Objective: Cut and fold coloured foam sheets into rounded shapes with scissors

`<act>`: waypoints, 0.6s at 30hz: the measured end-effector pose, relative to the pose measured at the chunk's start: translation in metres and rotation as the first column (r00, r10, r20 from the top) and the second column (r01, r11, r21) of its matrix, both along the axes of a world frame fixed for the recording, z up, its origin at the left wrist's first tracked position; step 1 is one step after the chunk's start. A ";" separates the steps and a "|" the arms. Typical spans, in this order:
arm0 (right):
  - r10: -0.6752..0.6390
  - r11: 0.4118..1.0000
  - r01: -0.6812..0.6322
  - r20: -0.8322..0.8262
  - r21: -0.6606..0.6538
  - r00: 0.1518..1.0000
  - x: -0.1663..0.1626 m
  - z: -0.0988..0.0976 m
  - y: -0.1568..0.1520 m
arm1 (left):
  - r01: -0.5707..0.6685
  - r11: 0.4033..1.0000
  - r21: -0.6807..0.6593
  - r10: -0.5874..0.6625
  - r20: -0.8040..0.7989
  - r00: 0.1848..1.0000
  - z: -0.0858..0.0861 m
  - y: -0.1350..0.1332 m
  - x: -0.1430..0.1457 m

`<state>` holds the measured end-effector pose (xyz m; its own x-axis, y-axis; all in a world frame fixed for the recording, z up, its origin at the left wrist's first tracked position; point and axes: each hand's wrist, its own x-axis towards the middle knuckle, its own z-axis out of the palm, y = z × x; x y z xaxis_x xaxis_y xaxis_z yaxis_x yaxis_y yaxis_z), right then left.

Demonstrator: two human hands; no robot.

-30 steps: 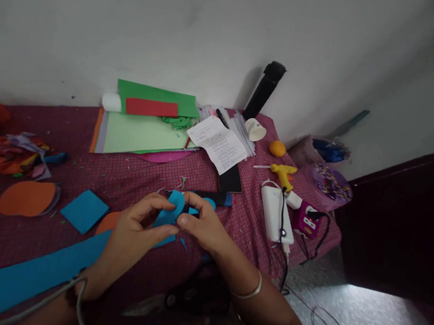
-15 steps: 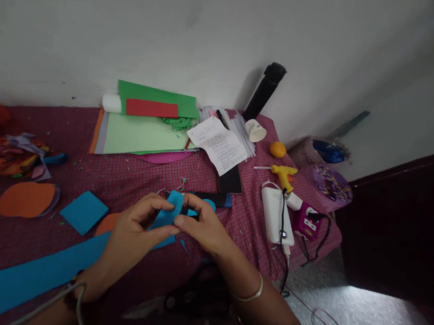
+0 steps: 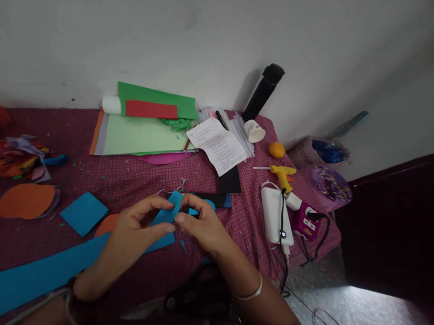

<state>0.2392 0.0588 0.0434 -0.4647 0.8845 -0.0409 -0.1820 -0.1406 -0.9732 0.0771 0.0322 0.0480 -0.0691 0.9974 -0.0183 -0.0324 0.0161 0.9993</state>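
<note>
Between my two hands is a small piece of blue paper (image 3: 174,200), held up over the near part of the table. My left hand (image 3: 138,227) pinches it from the left, thumb below and fingers above. On its right edge, my right hand (image 3: 201,224) grips it with thumb and fingertips. Beneath my left forearm runs a long blue paper strip (image 3: 37,277). A blue paper square (image 3: 84,213) lies left of my hands, beside stacked orange paper cutouts (image 3: 26,200). Dark-handled scissors (image 3: 199,296) show dimly close to my body.
Coloured sheets (image 3: 140,136) and a handwritten page (image 3: 219,144) lie at the back. A black bottle (image 3: 263,91), paper cup (image 3: 254,131) and orange fruit (image 3: 277,149) stand near the wall. To the right are a yellow glue gun (image 3: 282,176), white power bank (image 3: 277,216) and purple socket box (image 3: 307,222).
Both hands stay nearly in place on the small blue paper. My left hand and wrist have shifted very slightly; nothing on the table has moved.
</note>
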 end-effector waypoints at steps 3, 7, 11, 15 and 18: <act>0.006 0.999 -0.007 -0.023 -0.032 1.000 0.000 -0.001 -0.001 | -0.003 0.997 -0.073 0.005 0.030 1.000 -0.005 0.000 -0.002; 0.005 0.998 -0.009 -0.073 -0.055 0.997 -0.002 -0.003 -0.002 | 0.014 0.992 -0.125 0.000 0.108 0.994 -0.008 -0.002 -0.003; 0.006 0.998 -0.013 -0.096 -0.066 0.995 -0.003 -0.005 -0.001 | 0.058 0.987 -0.147 -0.032 0.171 0.985 -0.010 -0.003 -0.003; 0.008 0.998 -0.015 -0.117 -0.056 0.993 -0.003 -0.006 -0.001 | 0.056 0.989 -0.139 -0.029 0.191 0.981 -0.013 -0.004 -0.003; 0.012 0.998 -0.021 -0.132 -0.065 0.991 -0.004 -0.006 -0.001 | 0.052 0.988 -0.143 -0.023 0.196 0.980 -0.014 -0.004 -0.004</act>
